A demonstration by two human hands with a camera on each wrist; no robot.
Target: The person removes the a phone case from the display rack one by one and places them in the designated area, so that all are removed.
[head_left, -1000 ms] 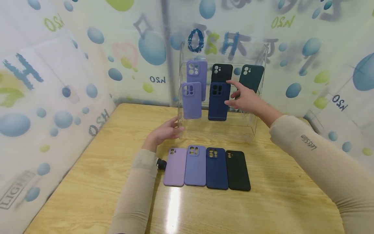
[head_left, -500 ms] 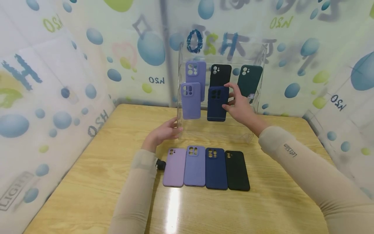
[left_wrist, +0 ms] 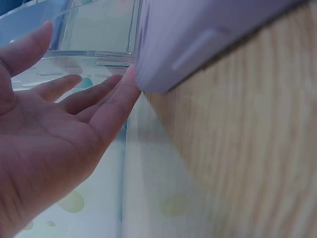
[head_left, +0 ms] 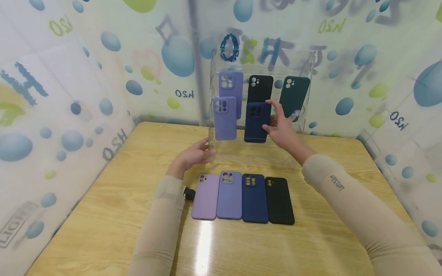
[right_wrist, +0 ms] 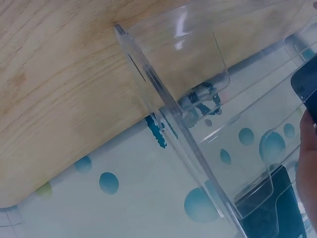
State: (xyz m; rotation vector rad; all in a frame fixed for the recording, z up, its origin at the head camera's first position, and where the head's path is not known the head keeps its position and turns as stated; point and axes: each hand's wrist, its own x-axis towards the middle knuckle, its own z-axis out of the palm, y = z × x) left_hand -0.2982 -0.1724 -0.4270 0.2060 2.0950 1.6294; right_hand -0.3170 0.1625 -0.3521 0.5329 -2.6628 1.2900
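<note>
A clear tiered display stand (head_left: 255, 159) holds several phone cases. My right hand (head_left: 284, 132) grips the navy phone case (head_left: 254, 124) on a lower tier by its right edge, index finger at the top corner and thumb on the front. This case overlaps the black phone case (head_left: 260, 88) behind it. At the stand's lower left side rests my left hand (head_left: 193, 156), fingers extended and touching the side panel. In the left wrist view, the left hand (left_wrist: 59, 124) holds nothing. Only part of the right hand (right_wrist: 308, 168) shows in the right wrist view.
Two purple cases (head_left: 225, 119) (head_left: 236, 86) stand left on the rack, a dark green case (head_left: 294, 96) right. In front on the wooden table (head_left: 114, 214) lie a lilac case (head_left: 206, 197), a periwinkle case (head_left: 229, 195), a navy case (head_left: 255, 198) and a black case (head_left: 279, 201).
My right hand has come left and slightly down from beside the navy phone case and now grips it. The case's top has tipped a little. My left hand stays where it was.
</note>
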